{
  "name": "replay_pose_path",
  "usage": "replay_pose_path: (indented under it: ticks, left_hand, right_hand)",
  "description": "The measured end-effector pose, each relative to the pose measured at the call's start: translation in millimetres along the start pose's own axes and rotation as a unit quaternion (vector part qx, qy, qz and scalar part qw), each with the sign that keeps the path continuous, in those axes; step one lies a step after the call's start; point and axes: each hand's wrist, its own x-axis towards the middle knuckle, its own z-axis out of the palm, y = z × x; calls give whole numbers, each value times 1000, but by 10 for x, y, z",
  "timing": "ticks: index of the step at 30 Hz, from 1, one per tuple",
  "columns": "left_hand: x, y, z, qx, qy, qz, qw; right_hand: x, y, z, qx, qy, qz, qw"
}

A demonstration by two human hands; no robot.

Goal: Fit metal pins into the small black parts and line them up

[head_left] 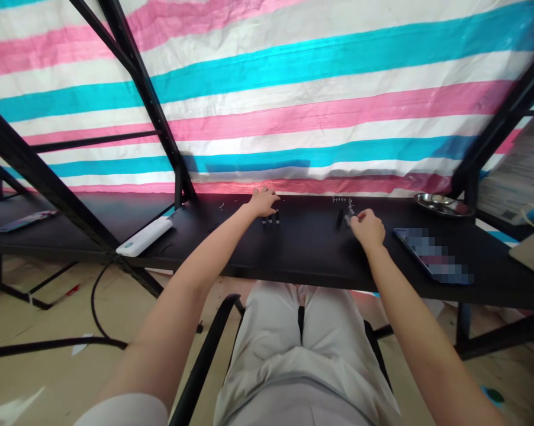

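Observation:
My left hand [263, 203] rests palm down toward the back of the black table, its fingers spread and holding nothing I can see. Just in front of it stand several small black cylinders [270, 218] with pale lower ends. My right hand [368, 228] is closed, thumb and fingertips pinched together at a small cluster of greyish, shiny parts [349, 216]. Whatever lies between those fingertips is too small to make out. Beside the cluster is a small dark piece [340, 218]. Behind it runs a row of tiny light-coloured pieces [339, 199].
A shiny metal dish [442, 205] sits at the back right, with a phone [431, 255] in front of it. On the left, a white oblong device [145, 236] lies by a black frame post [149, 100]. Striped sheeting [315, 118] hangs behind the black table [311, 254].

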Motion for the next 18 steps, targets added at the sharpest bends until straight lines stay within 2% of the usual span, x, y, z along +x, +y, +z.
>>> replay_pose_path:
  ticks: [8,18]
  left_hand:
    - [21,106,173,16,19,9,1000]
    - [75,172,296,-2,58,65,996]
  right_hand:
    - [-29,-15,1,26,41,-45,998]
    - [-45,-19,-3,29,45,-56,997]
